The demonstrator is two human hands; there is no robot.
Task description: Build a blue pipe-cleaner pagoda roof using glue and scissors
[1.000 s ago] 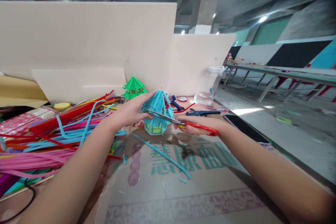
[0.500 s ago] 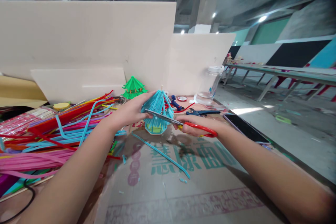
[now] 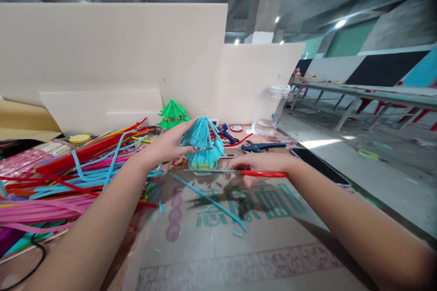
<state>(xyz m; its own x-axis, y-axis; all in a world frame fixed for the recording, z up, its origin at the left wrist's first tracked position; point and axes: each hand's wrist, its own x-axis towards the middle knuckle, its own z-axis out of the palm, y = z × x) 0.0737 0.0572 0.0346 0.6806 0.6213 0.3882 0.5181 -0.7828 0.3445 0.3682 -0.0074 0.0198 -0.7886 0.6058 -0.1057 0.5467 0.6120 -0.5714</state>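
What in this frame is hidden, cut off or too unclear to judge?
Head view only:
- Blue cone model: its near-left side is hidden by the left hand.
- Scissors: handle loops hidden under the right hand; blades seen edge-on, open or closed unclear.
- Straw pile: cut off by the left edge.

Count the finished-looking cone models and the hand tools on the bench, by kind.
Blue cone model, held by left hand: 1
Green cone model: 1
Red-handled scissors, in right hand: 1
Blue glue gun: 1
Blue pliers: 1
Total: 5
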